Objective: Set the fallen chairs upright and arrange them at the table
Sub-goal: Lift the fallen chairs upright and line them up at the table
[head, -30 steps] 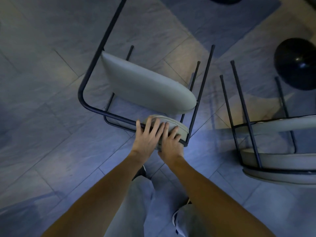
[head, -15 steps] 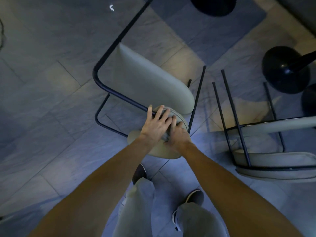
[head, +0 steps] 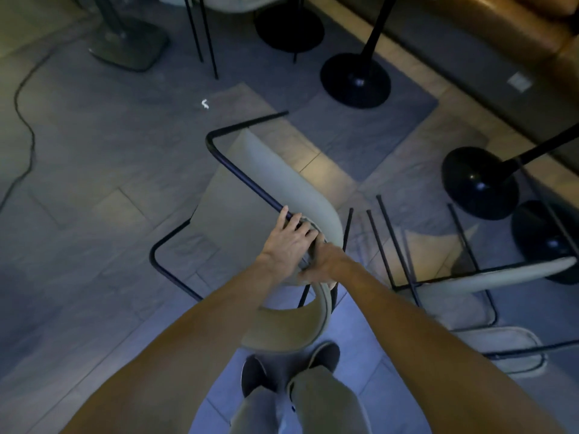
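Observation:
A beige cushioned chair (head: 282, 180) with a thin black metal frame is tilted off the tiled floor in front of me. My left hand (head: 289, 238) and my right hand (head: 326, 263) both grip the top of its curved backrest (head: 291, 327), side by side. A second chair (head: 488, 277) of the same kind lies on its side to the right, legs pointing away from me. Black round table bases (head: 355, 79) stand beyond both chairs.
More black pedestal bases (head: 479, 183) stand at the right, beside a brown bench (head: 488, 36). An upright chair's legs (head: 205, 36) show at the top. A square stand base (head: 131, 42) and a cable (head: 23, 114) lie at the upper left. My shoes (head: 288, 364) are just behind the held chair.
The chair has swung up from lying on the floor toward upright, its backrest rising toward me in both hands. My view has lifted and now shows the table bases and bench.

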{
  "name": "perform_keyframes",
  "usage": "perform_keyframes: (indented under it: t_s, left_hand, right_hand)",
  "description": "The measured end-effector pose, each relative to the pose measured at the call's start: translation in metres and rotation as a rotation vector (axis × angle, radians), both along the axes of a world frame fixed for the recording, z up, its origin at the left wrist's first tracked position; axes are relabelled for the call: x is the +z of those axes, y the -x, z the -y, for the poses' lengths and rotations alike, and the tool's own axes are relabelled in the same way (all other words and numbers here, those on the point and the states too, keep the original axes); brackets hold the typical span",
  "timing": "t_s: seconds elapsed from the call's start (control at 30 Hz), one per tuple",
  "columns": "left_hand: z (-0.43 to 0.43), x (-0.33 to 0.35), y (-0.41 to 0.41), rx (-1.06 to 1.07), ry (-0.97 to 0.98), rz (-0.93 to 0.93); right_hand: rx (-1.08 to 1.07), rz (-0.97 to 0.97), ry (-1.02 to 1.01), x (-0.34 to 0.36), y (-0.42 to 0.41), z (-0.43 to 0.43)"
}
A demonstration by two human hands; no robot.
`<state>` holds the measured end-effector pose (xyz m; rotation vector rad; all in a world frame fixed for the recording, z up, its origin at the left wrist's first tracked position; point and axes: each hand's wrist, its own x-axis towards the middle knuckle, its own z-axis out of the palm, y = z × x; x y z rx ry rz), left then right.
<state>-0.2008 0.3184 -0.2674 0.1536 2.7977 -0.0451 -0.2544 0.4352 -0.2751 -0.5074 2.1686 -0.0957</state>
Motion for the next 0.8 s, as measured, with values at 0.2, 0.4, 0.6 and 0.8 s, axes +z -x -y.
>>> perform_keyframes:
  t_s: [0.2,0.4,0.6,0.8]
  left_hand:
    - [0.005,0.035,0.104,-0.042,-0.02,0.023]
    - [0.006,0.054,0.202,-0.019,-0.071,0.006]
    - [0.005,0.061,0.271,0.129,-0.147,-0.113]
    - [0.006,0.053,0.32,0.176,-0.189,-0.104]
  right_hand:
    - [-0.133,0.209,0.04,0.044,0.103,0.001]
    - [-0.234,0.222,0.095,0.064,0.196,0.002]
    - [-0.127,-0.144,0.204,0.06,0.259,-0.003]
    - [-0.088,-0.398,0.209,0.059,0.317,-0.003]
